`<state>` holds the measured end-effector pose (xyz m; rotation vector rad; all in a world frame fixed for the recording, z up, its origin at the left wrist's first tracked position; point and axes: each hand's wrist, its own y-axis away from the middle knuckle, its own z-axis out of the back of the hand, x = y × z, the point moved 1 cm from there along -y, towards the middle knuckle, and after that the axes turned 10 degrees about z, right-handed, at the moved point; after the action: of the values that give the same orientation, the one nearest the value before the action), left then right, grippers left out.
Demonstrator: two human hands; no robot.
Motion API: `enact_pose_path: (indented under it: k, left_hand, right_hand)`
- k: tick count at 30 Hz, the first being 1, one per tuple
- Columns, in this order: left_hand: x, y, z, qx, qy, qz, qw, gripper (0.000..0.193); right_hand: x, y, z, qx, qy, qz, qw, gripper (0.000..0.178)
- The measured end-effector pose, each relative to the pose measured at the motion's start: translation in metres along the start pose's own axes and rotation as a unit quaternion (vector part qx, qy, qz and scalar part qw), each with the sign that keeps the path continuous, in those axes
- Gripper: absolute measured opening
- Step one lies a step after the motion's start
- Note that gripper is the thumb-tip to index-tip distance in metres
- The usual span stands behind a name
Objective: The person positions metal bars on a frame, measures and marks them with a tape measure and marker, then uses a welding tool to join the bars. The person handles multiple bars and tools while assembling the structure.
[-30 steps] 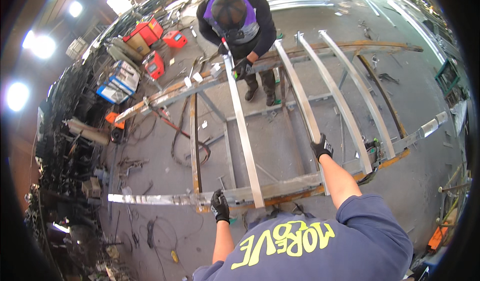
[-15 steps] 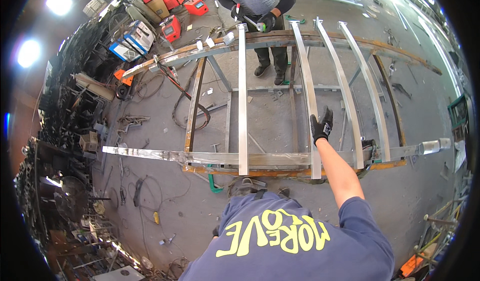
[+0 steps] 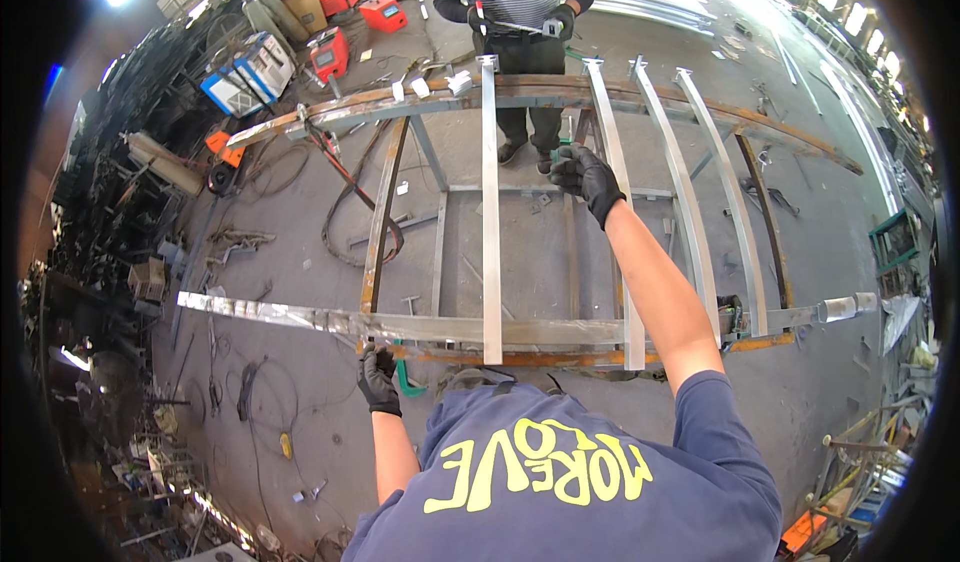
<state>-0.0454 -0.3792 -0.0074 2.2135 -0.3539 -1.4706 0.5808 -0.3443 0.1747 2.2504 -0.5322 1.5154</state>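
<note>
My right hand (image 3: 590,180), in a black glove, is stretched far out over the frame, between two silvery square tubes. Its fingers are loosely bent and apart, with nothing visible in them. The second tube (image 3: 636,327) runs beneath my right forearm; the first tube (image 3: 491,262) lies to its left. My left hand (image 3: 377,377), also gloved in black, is low beside the near rusty beam (image 3: 470,356), fingers up and slightly parted. Whether it touches the beam I cannot tell. Two further tubes, the third (image 3: 672,152) and the fourth (image 3: 735,202), lie across the frame at right.
A long flat metal bar (image 3: 270,312) crosses the near side. Opposite stands a person (image 3: 515,12) holding tools in gloved hands. A green clamp (image 3: 407,380) hangs below the near beam. Cables (image 3: 350,232) trail at left, near a blue-and-white machine (image 3: 250,74) and red machines (image 3: 328,54).
My right hand has left the second tube and moved farther out and to the left. My left hand has come into view by the near beam. The other person's hands have shifted.
</note>
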Motion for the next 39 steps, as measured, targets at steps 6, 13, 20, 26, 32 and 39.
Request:
enact_pose_path:
  k: [6, 13, 20, 26, 32, 39]
  left_hand:
    - [-0.058, -0.055, -0.007, 0.083, 0.028, -0.011, 0.996, 0.029]
    - [-0.098, -0.106, 0.011, 0.068, -0.096, 0.007, 0.993, 0.034]
    - [-0.149, -0.144, -0.003, 0.114, -0.152, 0.042, 0.981, 0.036]
    - [-0.165, -0.166, -0.025, 0.171, -0.123, 0.045, 0.977, 0.034]
    - [-0.167, -0.176, -0.03, 0.142, -0.149, 0.067, 0.976, 0.036]
    - [-0.159, -0.198, -0.067, 0.206, -0.178, 0.073, 0.96, 0.036]
  right_hand:
    - [0.002, -0.093, -0.048, -0.06, -0.152, -0.038, 0.986, 0.026]
    - [-0.011, -0.152, -0.041, -0.173, -0.042, 0.04, 0.983, 0.047]
    - [0.015, -0.163, -0.071, -0.156, 0.105, 0.058, 0.98, 0.092]
    - [0.009, -0.225, -0.036, -0.153, 0.106, 0.072, 0.98, 0.037]
    - [0.018, -0.272, -0.077, -0.182, 0.137, 0.08, 0.97, 0.034]
    - [0.074, -0.32, -0.064, -0.199, 0.321, 0.226, 0.898, 0.029]
